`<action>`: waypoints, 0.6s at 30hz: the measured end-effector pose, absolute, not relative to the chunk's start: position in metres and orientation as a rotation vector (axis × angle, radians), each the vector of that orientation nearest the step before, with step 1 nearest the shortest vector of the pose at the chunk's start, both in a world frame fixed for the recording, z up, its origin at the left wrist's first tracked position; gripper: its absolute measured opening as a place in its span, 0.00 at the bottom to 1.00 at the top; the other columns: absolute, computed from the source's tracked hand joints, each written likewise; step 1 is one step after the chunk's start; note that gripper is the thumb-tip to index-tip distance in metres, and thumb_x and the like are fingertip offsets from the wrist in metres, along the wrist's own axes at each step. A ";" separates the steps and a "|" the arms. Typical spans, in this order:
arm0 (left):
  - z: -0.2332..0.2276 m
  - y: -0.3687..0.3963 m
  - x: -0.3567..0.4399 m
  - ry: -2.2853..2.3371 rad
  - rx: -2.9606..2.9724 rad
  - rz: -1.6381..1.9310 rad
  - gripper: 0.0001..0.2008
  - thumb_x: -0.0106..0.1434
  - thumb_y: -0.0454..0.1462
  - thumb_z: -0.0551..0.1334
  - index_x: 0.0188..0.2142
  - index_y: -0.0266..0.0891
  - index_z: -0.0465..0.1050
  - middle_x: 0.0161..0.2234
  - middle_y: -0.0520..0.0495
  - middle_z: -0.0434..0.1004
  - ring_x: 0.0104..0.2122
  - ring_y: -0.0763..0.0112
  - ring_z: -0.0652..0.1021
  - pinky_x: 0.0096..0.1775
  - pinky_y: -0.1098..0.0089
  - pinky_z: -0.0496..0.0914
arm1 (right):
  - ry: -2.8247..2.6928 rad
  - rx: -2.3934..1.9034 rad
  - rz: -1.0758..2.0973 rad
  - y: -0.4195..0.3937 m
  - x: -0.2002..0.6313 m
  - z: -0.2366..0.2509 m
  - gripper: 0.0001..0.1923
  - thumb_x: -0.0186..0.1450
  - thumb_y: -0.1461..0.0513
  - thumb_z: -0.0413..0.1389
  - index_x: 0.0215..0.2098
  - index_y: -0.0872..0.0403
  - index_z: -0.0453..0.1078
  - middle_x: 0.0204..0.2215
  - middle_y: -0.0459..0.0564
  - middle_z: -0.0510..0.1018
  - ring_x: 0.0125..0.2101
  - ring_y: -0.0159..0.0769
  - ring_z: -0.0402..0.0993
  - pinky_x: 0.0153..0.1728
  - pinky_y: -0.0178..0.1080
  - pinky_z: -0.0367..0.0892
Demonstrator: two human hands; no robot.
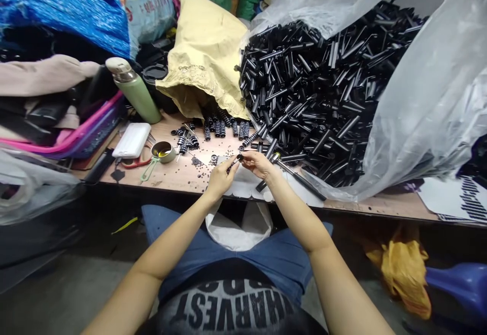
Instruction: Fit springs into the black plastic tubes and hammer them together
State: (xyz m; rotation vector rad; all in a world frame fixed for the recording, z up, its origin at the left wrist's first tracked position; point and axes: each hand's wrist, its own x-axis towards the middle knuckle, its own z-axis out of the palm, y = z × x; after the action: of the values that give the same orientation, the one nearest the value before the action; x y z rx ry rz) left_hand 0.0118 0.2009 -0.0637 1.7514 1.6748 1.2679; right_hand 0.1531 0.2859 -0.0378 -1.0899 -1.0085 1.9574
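Note:
My left hand (221, 177) is closed around a small black cylindrical part (239, 157) at the front of the bench. Against the end of this part my right hand (257, 164) has its fingertips pinched; whether they hold a second small piece is too small to tell. Just right of the right hand lies a hammer-like tool (300, 175) with a black handle. Several ridged black parts (222, 128) lie beyond the hands, by the mouth of a yellow sack (207, 36). Tiny black bits (196, 161) are scattered to the left of the left hand.
A big heap of black tubes (312, 86) fills a clear plastic bag (403, 102) on the right. On the left stand a small cup (169, 155), a white power bank (132, 141), red-handled scissors (137, 163) and a green flask (140, 97). A white bag (239, 236) hangs between my knees.

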 end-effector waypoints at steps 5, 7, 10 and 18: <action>-0.063 0.196 0.008 1.661 1.743 1.312 0.18 0.67 0.42 0.56 0.54 0.39 0.72 0.51 0.43 0.76 0.51 0.62 0.75 0.54 0.63 0.68 | -1.019 -1.064 1.934 0.279 0.146 -0.037 0.15 0.45 0.58 0.70 0.21 0.56 0.70 0.17 0.39 0.69 0.21 0.23 0.66 0.32 0.32 0.70; -0.063 0.194 0.006 1.670 1.738 1.308 0.18 0.67 0.42 0.56 0.53 0.39 0.72 0.51 0.42 0.76 0.51 0.62 0.75 0.54 0.63 0.68 | -1.033 -1.057 1.895 0.275 0.144 -0.036 0.15 0.44 0.57 0.70 0.21 0.56 0.71 0.18 0.40 0.71 0.22 0.24 0.67 0.34 0.33 0.70; -0.067 0.192 0.002 1.683 1.698 1.317 0.18 0.67 0.42 0.56 0.53 0.38 0.71 0.51 0.40 0.75 0.51 0.61 0.75 0.54 0.62 0.67 | -1.303 -1.010 1.692 0.268 0.140 -0.034 0.14 0.47 0.55 0.69 0.24 0.56 0.75 0.23 0.44 0.77 0.26 0.28 0.71 0.35 0.35 0.69; -0.083 0.185 -0.039 1.581 1.094 1.482 0.19 0.66 0.48 0.55 0.48 0.37 0.68 0.27 0.51 0.72 0.17 0.79 0.69 0.20 0.77 0.65 | -2.343 -1.061 0.796 0.275 0.078 -0.051 0.10 0.65 0.64 0.54 0.44 0.55 0.73 0.46 0.56 0.78 0.49 0.43 0.71 0.53 0.48 0.62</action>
State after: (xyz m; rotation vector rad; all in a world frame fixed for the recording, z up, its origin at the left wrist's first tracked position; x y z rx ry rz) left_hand -0.0386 0.1850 -0.0834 1.0940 1.5807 1.4824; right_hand 0.0777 0.2750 -0.0513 -1.0607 -2.3426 0.7961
